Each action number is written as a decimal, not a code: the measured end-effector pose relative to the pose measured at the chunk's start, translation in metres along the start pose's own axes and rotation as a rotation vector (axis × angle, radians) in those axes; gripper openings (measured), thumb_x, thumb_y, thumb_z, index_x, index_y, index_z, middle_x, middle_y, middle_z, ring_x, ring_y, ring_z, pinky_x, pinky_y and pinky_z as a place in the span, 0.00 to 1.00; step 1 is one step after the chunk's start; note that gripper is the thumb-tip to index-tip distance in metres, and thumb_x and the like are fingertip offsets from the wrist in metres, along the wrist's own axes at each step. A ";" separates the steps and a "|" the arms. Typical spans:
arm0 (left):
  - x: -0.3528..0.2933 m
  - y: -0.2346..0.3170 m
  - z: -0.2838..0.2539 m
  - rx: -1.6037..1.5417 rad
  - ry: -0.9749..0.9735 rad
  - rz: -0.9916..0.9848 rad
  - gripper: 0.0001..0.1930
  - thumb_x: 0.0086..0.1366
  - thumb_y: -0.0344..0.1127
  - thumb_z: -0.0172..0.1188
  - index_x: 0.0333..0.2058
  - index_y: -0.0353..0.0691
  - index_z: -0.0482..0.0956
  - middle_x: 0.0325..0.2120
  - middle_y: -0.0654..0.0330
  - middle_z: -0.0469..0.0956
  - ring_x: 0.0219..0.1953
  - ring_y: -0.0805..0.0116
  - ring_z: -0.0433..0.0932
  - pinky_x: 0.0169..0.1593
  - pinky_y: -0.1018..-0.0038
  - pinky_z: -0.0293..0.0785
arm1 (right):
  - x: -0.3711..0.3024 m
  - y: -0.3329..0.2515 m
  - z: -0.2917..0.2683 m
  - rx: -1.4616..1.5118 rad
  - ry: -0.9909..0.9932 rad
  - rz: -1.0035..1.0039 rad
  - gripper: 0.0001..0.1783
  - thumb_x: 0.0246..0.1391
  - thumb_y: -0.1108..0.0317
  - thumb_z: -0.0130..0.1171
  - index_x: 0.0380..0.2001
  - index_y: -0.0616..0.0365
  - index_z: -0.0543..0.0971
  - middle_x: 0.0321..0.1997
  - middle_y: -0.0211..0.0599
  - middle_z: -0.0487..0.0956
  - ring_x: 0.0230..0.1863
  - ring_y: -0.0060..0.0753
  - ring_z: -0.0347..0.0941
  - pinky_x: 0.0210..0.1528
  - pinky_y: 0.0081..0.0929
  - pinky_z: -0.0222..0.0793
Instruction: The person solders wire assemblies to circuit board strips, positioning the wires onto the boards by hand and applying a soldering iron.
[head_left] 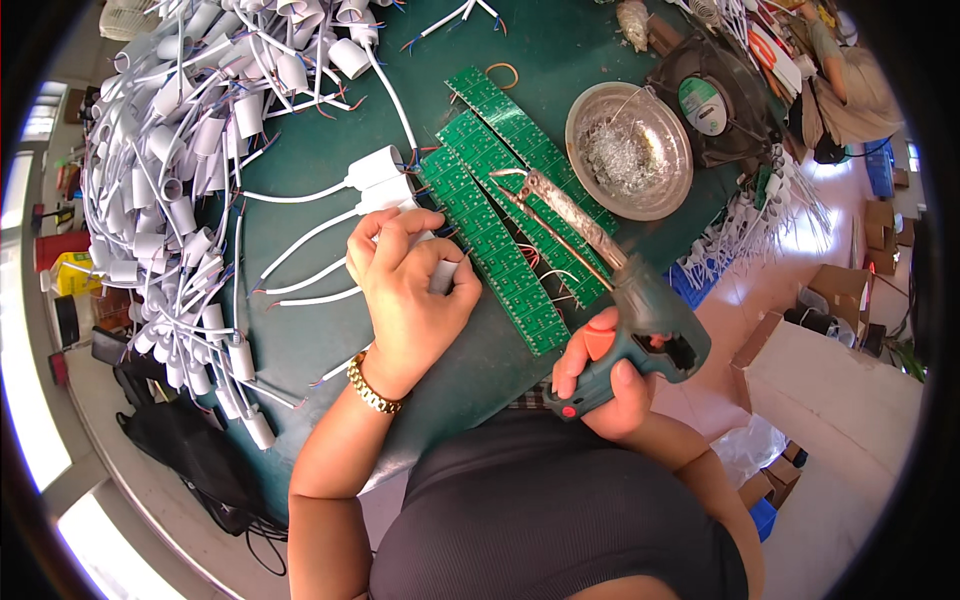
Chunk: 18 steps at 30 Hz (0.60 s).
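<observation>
My left hand (pixel 405 300), with a gold band at its wrist, is closed around a white cylindrical cable housing (pixel 443 277) by the near-left edge of the green circuit board strips (pixel 490 250). Two similar white housings (pixel 375 166) lie just beyond its fingers, cables trailing left. In my right hand (pixel 625 400) is a dark green pistol-grip soldering gun (pixel 650 315) with an orange trigger. Its metal barrel slants up and left above the boards, the bent tip over the middle strip. Whether the tip touches anything, I cannot tell.
Many white housings with cables (pixel 190 150) are heaped at the left of the green tabletop (pixel 330 250). Right of the boards stands a metal bowl (pixel 655 209) of silvery scraps, beside a black fan (pixel 690 75). Another person (pixel 865 95) is at the far right, near cardboard boxes (pixel 840 290).
</observation>
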<state>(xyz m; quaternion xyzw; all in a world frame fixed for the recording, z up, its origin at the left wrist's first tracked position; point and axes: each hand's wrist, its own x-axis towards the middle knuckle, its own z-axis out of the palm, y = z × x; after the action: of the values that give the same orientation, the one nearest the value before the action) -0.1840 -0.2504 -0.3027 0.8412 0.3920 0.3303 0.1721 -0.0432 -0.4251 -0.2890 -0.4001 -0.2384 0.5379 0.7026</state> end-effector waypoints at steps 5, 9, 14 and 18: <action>0.002 0.008 -0.011 0.061 -0.058 0.075 0.13 0.42 0.25 0.65 0.30 0.42 0.77 0.46 0.56 0.72 0.51 0.49 0.65 0.55 0.57 0.61 | 0.017 0.013 0.020 0.314 0.003 -0.005 0.24 0.60 0.58 0.52 0.55 0.56 0.62 0.36 0.45 0.72 0.29 0.34 0.72 0.32 0.32 0.70; -0.017 0.017 -0.041 0.076 -0.113 0.035 0.22 0.45 0.24 0.65 0.43 0.38 0.72 0.44 0.48 0.70 0.43 0.49 0.70 0.46 0.60 0.68 | 0.021 0.013 0.019 0.281 -0.012 -0.007 0.24 0.60 0.59 0.51 0.56 0.56 0.61 0.34 0.43 0.71 0.29 0.34 0.72 0.34 0.33 0.71; -0.027 0.024 -0.069 0.200 -0.399 -0.165 0.21 0.46 0.22 0.61 0.42 0.38 0.70 0.31 0.53 0.73 0.30 0.54 0.76 0.31 0.65 0.73 | 0.021 0.016 0.013 0.253 0.006 -0.046 0.24 0.60 0.59 0.49 0.56 0.55 0.60 0.34 0.40 0.71 0.30 0.33 0.72 0.44 0.39 0.69; 0.007 0.027 -0.081 0.297 -0.472 -0.052 0.17 0.46 0.18 0.56 0.37 0.38 0.73 0.28 0.54 0.73 0.26 0.55 0.75 0.30 0.64 0.72 | 0.020 0.019 0.011 0.245 0.007 -0.058 0.24 0.60 0.59 0.49 0.56 0.54 0.58 0.34 0.38 0.70 0.30 0.33 0.73 0.60 0.50 0.56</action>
<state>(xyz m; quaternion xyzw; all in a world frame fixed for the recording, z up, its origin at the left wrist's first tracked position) -0.2219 -0.2597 -0.2267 0.9005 0.4067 0.0596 0.1417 -0.0567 -0.4006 -0.3003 -0.3062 -0.1800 0.5412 0.7622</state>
